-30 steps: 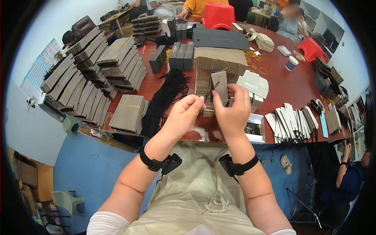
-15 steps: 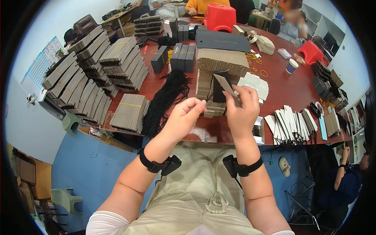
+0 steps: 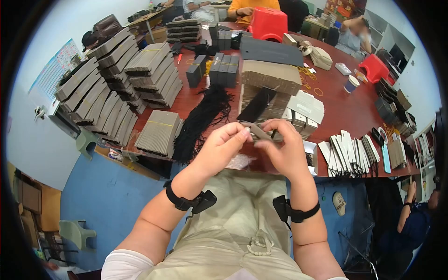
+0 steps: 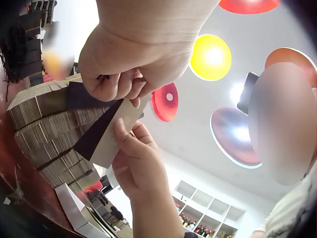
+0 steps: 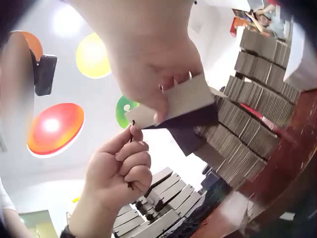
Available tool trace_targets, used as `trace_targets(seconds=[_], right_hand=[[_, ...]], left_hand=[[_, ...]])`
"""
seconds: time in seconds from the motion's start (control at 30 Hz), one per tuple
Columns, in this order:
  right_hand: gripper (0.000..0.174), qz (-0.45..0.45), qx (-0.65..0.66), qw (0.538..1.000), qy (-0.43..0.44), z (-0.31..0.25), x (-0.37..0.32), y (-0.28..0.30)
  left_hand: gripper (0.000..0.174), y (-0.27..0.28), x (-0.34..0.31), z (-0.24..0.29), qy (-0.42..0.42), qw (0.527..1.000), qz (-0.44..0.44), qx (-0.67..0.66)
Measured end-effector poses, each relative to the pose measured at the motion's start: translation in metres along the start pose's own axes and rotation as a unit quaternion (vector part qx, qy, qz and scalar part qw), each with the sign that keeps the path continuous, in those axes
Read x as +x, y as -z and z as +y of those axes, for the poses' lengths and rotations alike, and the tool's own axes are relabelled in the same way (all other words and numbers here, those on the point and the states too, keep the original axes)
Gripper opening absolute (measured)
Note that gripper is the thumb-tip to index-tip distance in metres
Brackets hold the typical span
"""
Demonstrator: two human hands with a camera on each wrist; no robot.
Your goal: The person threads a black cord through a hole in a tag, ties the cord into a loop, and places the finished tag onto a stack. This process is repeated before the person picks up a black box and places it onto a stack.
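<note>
Between the hands is a grey card tag, tilted in front of the card stacks. My left hand pinches its narrow end and a thin black cord between thumb and forefinger, the other fingers curled in. The right hand holds the tag's wider part, thumb on the pale face in the left wrist view. A dark strip shows along the tag's edge; whether it is joined to it, I cannot tell. Behind, a black card leans on the stacked grey cards.
Black cords and a banded card stack lie left, with tall stacks beyond. To the right are white tags, scissors and a paper cup. A red stool stands at the back; people sit around.
The tag has come down and nearer my body, its narrow end now at the left fingertips. My right hand has lowered with it, and the black card behind is more exposed.
</note>
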State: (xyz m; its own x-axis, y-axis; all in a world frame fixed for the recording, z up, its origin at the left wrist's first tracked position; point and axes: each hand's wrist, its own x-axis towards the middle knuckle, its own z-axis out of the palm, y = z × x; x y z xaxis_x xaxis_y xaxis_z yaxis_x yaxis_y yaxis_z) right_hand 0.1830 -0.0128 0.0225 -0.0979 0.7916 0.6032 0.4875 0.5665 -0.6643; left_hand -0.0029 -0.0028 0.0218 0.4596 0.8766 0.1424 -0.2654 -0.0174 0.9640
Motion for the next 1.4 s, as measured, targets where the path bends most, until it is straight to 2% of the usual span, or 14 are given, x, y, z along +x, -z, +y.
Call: trace_targets(seconds=[0.03, 0.07, 0.1, 0.17, 0.43, 0.53, 0.67, 0.8, 0.9, 0.97, 1.2, 1.3, 1.37, 1.4], right_hand=[[0.030, -0.013, 0.029, 0.999, 0.016, -0.007, 0.002, -0.001], [0.032, -0.037, 0.155, 0.986, -0.052, -0.008, 0.003, 0.001], [0.027, -0.016, 0.358, 0.922, -0.144, -0.012, 0.008, -0.001], [0.022, 0.001, 0.401, 0.888, -0.227, -0.020, 0.025, 0.000], [0.010, 0.021, 0.315, 0.921, -0.227, -0.007, 0.023, -0.007], [0.010, 0.048, 0.430, 0.882, -0.188, -0.003, 0.022, -0.009], [0.015, 0.000, 0.682, 0.706, -0.190, -0.005, 0.023, 0.006], [0.033, -0.024, 0.698, 0.688, -0.195, 0.005, 0.009, 0.009], [0.031, -0.005, 0.714, 0.673, -0.193, 0.016, -0.006, 0.005], [0.031, 0.003, 0.711, 0.684, -0.166, 0.021, -0.016, 0.002], [0.026, 0.109, 0.719, 0.658, -0.194, 0.026, -0.035, -0.002], [0.026, 0.082, 0.565, 0.784, -0.245, 0.009, -0.035, 0.009], [0.025, 0.001, 0.406, 0.859, -0.313, -0.031, -0.024, 0.019], [0.025, -0.013, 0.403, 0.866, -0.297, -0.041, -0.023, 0.016]], left_hand=[[0.020, -0.001, -0.001, 0.001, -0.006, 1.000, -0.006, 0.000], [0.020, -0.001, -0.002, -0.002, -0.006, 1.000, -0.021, -0.018], [0.019, 0.001, -0.002, -0.001, 0.014, 0.999, -0.027, 0.023], [0.019, -0.004, 0.000, -0.003, -0.007, 0.999, -0.026, 0.030], [0.022, 0.001, -0.004, -0.006, 0.006, 0.999, -0.015, 0.041], [0.021, 0.001, -0.004, -0.004, -0.002, 0.999, -0.012, 0.048], [0.017, 0.007, -0.003, -0.012, -0.003, 0.997, 0.027, 0.071], [0.009, 0.005, -0.010, -0.005, 0.047, 0.995, 0.085, 0.017], [0.007, 0.008, -0.011, -0.008, 0.075, 0.991, 0.106, 0.037], [0.010, 0.008, -0.013, -0.011, 0.086, 0.986, 0.102, 0.096], [0.007, 0.005, -0.020, -0.018, -0.077, 0.977, 0.121, 0.156], [0.014, -0.003, -0.021, 0.007, -0.248, 0.877, 0.081, 0.404], [0.016, -0.014, -0.020, 0.013, -0.297, 0.848, 0.077, 0.432], [0.018, -0.019, -0.020, 0.016, -0.316, 0.837, 0.071, 0.440]])
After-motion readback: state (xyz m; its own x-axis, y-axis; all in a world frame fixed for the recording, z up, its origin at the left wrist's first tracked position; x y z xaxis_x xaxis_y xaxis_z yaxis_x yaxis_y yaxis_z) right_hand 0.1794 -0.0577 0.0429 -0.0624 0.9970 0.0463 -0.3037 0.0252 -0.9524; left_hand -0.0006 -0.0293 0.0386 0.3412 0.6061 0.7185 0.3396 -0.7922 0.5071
